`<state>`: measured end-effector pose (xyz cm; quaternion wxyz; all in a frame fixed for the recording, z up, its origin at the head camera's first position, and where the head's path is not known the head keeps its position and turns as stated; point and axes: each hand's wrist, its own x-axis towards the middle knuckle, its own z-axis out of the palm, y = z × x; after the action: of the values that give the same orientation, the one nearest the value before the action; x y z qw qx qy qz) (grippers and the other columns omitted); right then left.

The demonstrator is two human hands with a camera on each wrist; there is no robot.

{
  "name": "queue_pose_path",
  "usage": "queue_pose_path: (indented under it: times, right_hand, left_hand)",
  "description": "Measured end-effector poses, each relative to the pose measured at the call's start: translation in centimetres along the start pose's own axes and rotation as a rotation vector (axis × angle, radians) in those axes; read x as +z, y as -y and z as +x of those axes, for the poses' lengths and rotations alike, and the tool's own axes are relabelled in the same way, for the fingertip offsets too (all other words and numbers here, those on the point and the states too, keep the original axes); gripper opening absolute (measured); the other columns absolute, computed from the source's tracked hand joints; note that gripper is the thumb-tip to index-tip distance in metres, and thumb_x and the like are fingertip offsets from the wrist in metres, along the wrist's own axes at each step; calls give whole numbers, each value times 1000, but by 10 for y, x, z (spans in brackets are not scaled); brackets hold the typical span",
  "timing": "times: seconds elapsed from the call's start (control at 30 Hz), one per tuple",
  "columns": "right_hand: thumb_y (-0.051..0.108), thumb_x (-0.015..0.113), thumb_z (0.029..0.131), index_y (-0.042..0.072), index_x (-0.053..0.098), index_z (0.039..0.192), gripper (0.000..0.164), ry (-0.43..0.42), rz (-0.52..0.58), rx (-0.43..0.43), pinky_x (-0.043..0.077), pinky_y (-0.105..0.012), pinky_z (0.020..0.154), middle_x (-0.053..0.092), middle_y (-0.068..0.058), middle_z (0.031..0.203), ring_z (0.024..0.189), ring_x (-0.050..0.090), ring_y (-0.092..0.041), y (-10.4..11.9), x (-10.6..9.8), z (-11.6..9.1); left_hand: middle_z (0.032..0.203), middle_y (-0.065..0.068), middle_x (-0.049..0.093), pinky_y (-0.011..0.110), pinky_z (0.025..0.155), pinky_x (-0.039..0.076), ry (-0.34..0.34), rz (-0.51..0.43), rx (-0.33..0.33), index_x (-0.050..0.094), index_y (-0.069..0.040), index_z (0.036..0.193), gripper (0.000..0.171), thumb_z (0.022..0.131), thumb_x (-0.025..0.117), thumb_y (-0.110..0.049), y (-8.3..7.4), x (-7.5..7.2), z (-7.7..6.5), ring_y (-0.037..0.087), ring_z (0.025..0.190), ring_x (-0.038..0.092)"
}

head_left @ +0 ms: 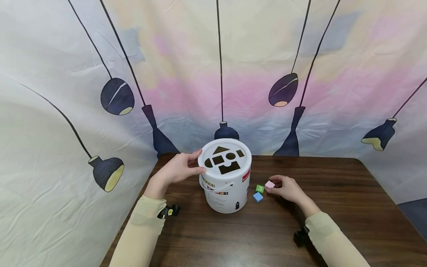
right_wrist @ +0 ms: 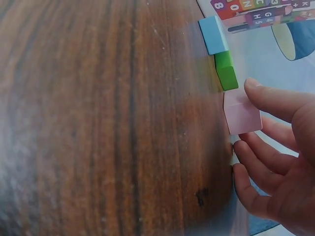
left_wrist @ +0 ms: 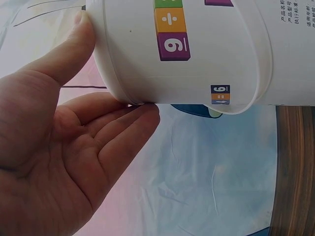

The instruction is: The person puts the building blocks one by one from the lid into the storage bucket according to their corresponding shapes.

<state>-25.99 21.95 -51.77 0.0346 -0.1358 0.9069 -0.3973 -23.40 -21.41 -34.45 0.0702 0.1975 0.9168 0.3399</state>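
Note:
A white bucket stands upright, its white lid cut with several shaped holes. My left hand rests against the lid's left rim, thumb on the near side and fingers on the far side. In the left wrist view, those fingers lie nearly straight along the bucket. Right of the bucket, my right hand pinches a pink block between thumb and index finger; the right wrist view shows the pink block close to the tabletop. Beside it lie a green block marked 3 and a blue block.
The brown wooden table extends to both sides of the bucket. A white handle hangs across the bucket's front. Behind the table hangs a curtain printed with lamps.

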Motion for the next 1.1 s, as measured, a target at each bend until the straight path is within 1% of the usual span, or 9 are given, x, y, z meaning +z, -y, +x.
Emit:
queue_pose_path:
  times: [0.37, 0.73, 1.1]
  right_hand:
    - [26, 87, 93, -1, 74, 124, 44, -8, -28, 1, 56, -39, 81, 73, -6, 106, 95, 66, -21, 2, -1, 1]
    - [28, 86, 94, 2, 75, 121, 39, -15, -25, 40, 55, -38, 80, 72, -5, 103, 93, 66, -21, 2, 2, 1]
    - [30, 85, 94, 3, 75, 120, 39, -30, -33, 42, 55, -39, 80, 73, -5, 103, 93, 65, -21, 0, 4, 0]
  left_hand:
    - [165, 11, 42, 50, 119, 42, -2, -9, 1, 37, -11, 166, 87, 97, 81, -42, 1, 0, 0, 27, 153, 40]
    - [165, 11, 42, 51, 119, 41, -1, -5, -2, 37, -12, 166, 88, 97, 81, -43, 0, 0, 0, 28, 154, 38]
    - [166, 11, 42, 52, 120, 41, -4, 10, -4, 37, -13, 166, 88, 97, 81, -45, 0, 0, 0, 29, 154, 38]
